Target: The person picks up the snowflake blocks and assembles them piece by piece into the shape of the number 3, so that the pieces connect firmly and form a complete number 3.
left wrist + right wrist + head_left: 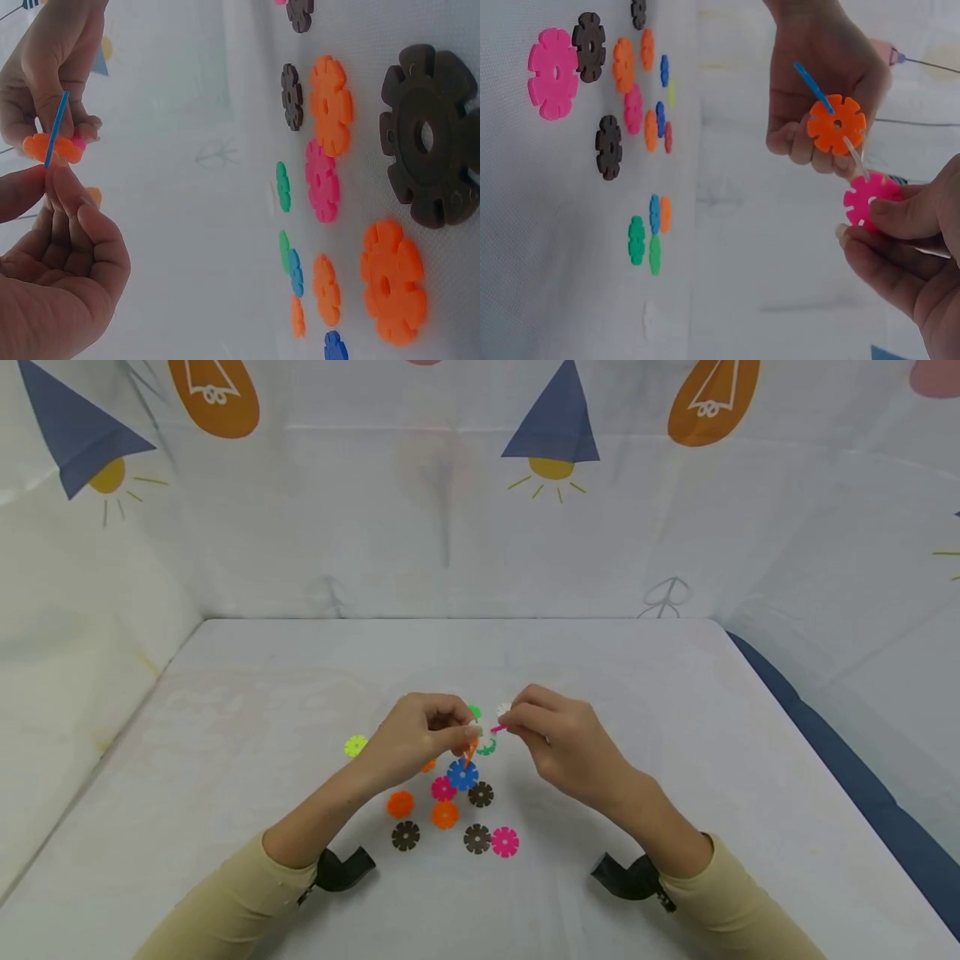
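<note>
My left hand [423, 731] pinches a small joined piece made of slotted flower-shaped plastic discs. Its orange disc [837, 124] has a blue disc [813, 87] set edge-on in one side and a pale disc [856, 157] on the other. Facing it, my right hand [570, 735] grips a pink disc [871, 199] between thumb and fingers. In the right wrist view the pink disc's rim lies right by the pale one; I cannot tell whether they are slotted together. Both hands are above the table, and my left fingers partly hide the joined piece in the head view.
Loose discs lie on the white table below the hands: an orange disc [401, 804], a pink disc [506, 842], a dark brown disc [406, 836], a yellow disc [356, 746] and several others. A patterned white cloth [450, 527] stands behind the table [247, 693].
</note>
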Available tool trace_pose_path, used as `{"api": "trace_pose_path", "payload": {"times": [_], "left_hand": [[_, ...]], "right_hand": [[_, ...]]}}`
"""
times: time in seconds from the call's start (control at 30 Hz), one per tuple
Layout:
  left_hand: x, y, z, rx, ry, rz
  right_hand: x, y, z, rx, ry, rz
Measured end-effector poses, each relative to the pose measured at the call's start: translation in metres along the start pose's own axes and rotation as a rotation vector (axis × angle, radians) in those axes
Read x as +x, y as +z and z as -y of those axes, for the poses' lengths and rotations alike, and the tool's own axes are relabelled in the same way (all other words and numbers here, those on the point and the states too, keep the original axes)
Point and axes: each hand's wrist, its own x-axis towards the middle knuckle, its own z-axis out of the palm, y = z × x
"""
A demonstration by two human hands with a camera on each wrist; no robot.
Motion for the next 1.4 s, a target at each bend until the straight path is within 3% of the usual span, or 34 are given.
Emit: {"api": "trace_pose_path", "payload": {"times": [0.37, 1.03, 1.4], "left_hand": [[-0.001, 0.005, -0.002, 0.022, -0.006, -0.038], [-0.004, 0.009, -0.007, -0.023, -0.018, -0.069], [-0.001, 0.004, -0.004, 0.008, -0.017, -0.036]], "right_hand": [[-0.001, 0.003, 0.007, -0.123, -0.065, -0.004], [-0.002, 0.013, 0.013, -0.159, -0.124, -0.055], [-0.003, 0.014, 0.005, -0.035, -0.045, -0.068]]}}
